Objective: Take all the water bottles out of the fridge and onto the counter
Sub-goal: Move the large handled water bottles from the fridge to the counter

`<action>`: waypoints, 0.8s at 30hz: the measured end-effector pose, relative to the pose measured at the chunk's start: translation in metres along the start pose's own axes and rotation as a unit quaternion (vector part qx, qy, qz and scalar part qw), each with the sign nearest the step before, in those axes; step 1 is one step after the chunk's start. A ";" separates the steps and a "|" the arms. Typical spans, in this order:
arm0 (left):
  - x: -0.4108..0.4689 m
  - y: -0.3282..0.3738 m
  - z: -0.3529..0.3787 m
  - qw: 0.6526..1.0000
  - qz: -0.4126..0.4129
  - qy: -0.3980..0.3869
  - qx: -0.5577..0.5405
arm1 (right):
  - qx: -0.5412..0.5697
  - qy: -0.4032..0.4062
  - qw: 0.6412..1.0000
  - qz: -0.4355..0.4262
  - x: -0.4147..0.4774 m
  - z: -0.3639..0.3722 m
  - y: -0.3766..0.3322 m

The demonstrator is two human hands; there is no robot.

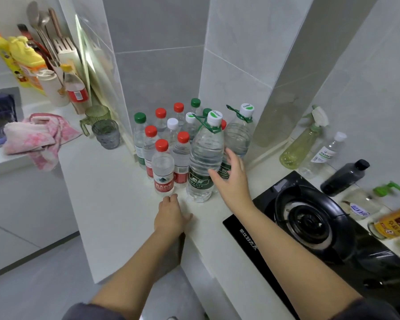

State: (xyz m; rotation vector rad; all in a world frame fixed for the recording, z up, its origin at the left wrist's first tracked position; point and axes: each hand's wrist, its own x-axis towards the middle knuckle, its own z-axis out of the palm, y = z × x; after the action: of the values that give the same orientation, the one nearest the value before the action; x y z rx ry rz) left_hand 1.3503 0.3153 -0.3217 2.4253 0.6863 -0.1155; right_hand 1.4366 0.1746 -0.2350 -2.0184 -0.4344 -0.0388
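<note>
A: What's far L?
B: Pink towel on the ledge, then two tinted cups nr the wall.
A: Bottles?
B: The water bottles stand upright, bunched in the tiled corner on the counter. Red, green & white caps.
A: Hands?
B: L hand rests on the counter, fingers together, holding nothing, tips by the front red-cap bottle. Touching? Can't tell. R hand has fingers spread at the big bottle, R side, not wrapped round it. Gas hob far R.
</note>
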 end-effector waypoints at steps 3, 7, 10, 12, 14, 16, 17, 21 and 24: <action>-0.037 -0.014 -0.013 0.995 0.042 0.062 0.060 | -0.080 -0.037 0.996 0.018 -0.034 -0.010 0.019; -0.097 -0.028 -0.027 0.981 0.059 0.137 0.121 | -0.216 -0.103 0.971 0.009 -0.077 -0.028 0.036; -0.146 -0.035 -0.034 0.979 0.031 0.151 0.131 | -0.277 -0.145 0.950 -0.021 -0.105 -0.039 0.037; -0.179 -0.039 -0.039 0.980 0.008 0.160 0.116 | -0.291 -0.163 0.942 -0.044 -0.121 -0.043 0.030; -0.211 -0.043 -0.045 0.978 -0.009 0.182 0.099 | -0.304 -0.176 0.933 -0.075 -0.136 -0.043 0.019; -0.244 -0.047 -0.052 0.974 -0.020 0.207 0.090 | -0.324 -0.187 0.919 -0.125 -0.151 -0.039 0.004; -0.259 -0.050 -0.055 0.972 -0.023 0.220 0.085 | -0.329 -0.193 0.912 -0.153 -0.158 -0.035 -0.005; -0.328 -0.073 -0.064 0.955 -0.063 0.279 0.074 | -0.310 -0.238 0.883 -0.261 -0.191 -0.004 -0.044; -0.381 -0.100 -0.063 0.939 -0.132 0.313 0.064 | -0.291 -0.286 0.850 -0.333 -0.223 0.029 -0.073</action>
State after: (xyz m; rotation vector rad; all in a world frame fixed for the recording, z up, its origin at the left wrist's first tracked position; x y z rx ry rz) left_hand 0.9666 0.2495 -0.2335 2.4792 1.3182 0.5445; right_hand 1.2000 0.1654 -0.2332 -2.3373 -1.6672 0.0093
